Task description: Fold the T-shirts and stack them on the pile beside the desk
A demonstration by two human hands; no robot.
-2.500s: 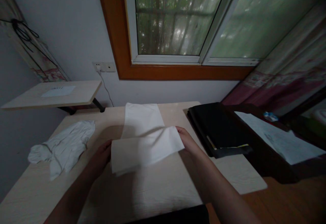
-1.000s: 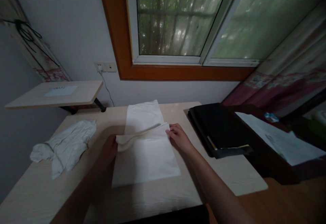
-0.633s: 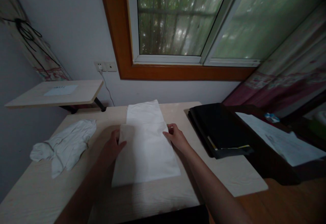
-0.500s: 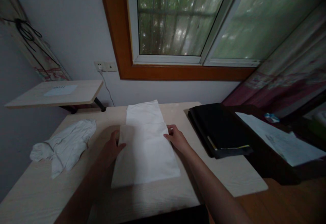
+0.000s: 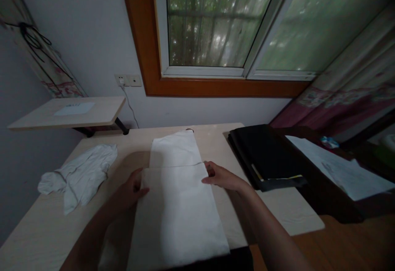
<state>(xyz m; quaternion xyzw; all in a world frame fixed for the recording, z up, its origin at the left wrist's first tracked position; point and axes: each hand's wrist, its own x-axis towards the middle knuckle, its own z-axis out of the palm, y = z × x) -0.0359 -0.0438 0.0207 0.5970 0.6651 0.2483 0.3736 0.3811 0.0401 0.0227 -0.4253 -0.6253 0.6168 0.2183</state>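
A white folded cloth (image 5: pixel 182 205) lies flat on the table in front of me, its near end reaching down to the front edge. My left hand (image 5: pixel 135 186) pinches its left side, thumb on top and fingers at the rim. On the opposite side, my right hand (image 5: pixel 217 176) grips the edge the same way. A crease or layer edge runs across the cloth between both hands, and a narrower part of the cloth extends beyond it toward the wall. Fingers under the fabric are partly hidden.
A crumpled white cloth (image 5: pixel 83 176) lies at the left of the table (image 5: pixel 222 139). Black folders or a similar dark stack (image 5: pixel 265 151) sit at the right. A small raised shelf (image 5: pixel 101 114) stands at the back left, and a window (image 5: pixel 216 28) is ahead.
Both hands have drawn the white cloth toward me. Its near end has come down to the table's front edge, and its far end has moved away from the wall.
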